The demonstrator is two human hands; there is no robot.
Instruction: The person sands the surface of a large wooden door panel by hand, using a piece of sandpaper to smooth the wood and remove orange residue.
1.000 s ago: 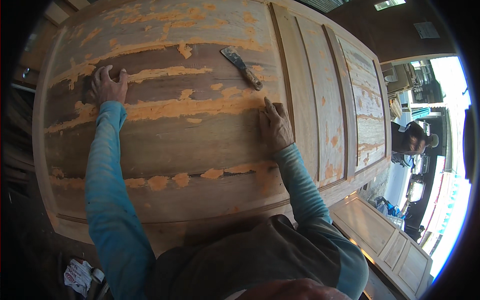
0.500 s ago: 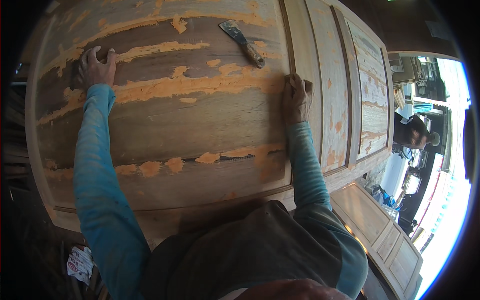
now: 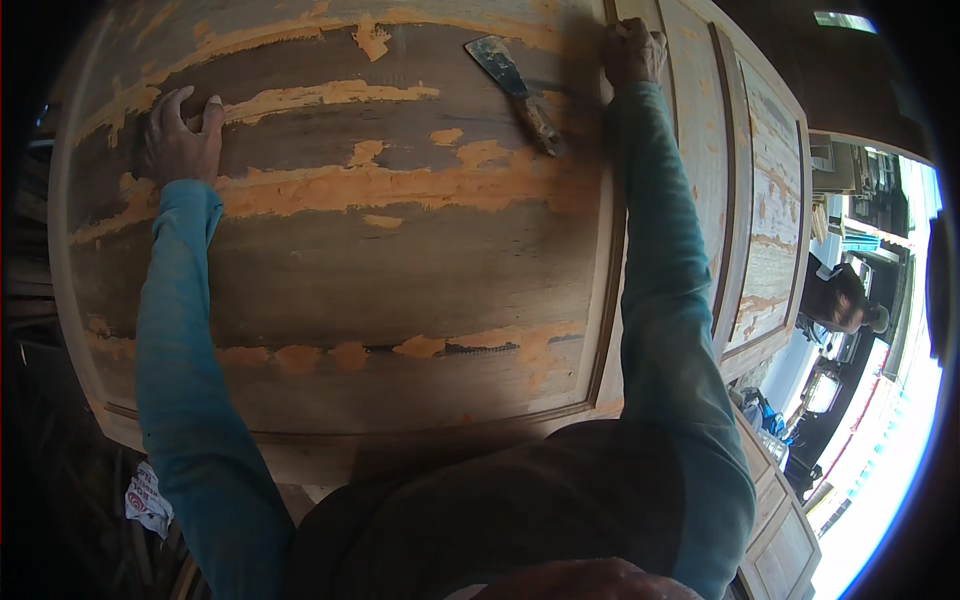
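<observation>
A wooden panel door lies flat before me, its brown panel streaked with orange filler. My left hand rests on the panel's left part, thumb and fingers apart, holding nothing. At the far right edge of that panel, my right hand is closed against the raised moulding. Whatever is pinched in its fingers is too small and hidden to name. Between the hands, nearer the right one, a putty knife with a dark, smeared blade lies on the panel.
Past the moulding, more door panels carry filler patches. A second panelled door leans low at the right. Another person is beyond the door's right end. A white printed bag lies at lower left among wood pieces.
My right hand has slid away from me along the moulding, to the panel's far end. The view has shifted slightly; the left hand stays at about the same spot on the panel.
</observation>
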